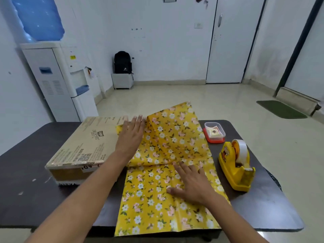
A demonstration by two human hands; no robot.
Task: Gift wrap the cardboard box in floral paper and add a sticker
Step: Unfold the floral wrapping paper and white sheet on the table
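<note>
Flat brown printed cardboard box (pixel 82 148) laid on left of dark desk (pixel 26 172), unwrapped. Yellow floral paper sheet (pixel 157 204) lapped onto its right side, pinned there by left hand (pixel 131 135), fingers straight. Near half pressed flat by right hand (pixel 191 183), fingers spread, nothing gripped; creases likely being smoothed.

- Box (pixel 78 146): "MADE IN INDIA" stands in dark capitals on the top face, turned sideways to the viewer.
- Just beside those words are a QR code (pixel 87 156) and blocks of small print, too fine to read.
- Further along the same face is a dark logo (pixel 98 133) with larger lettering next to it, too blurred to read.
- White label (pixel 88 168) on the box's near side: the letters "AD" can be made out; the rest is hidden.
- Tape dispenser (pixel 235 165): a cartoon sticker on its side, with no legible words.
- Backpack (pixel 122 62): a small white mark, too small to read.
- Water cooler (pixel 57 81): a yellow tag (pixel 72 57), unreadable.
</note>
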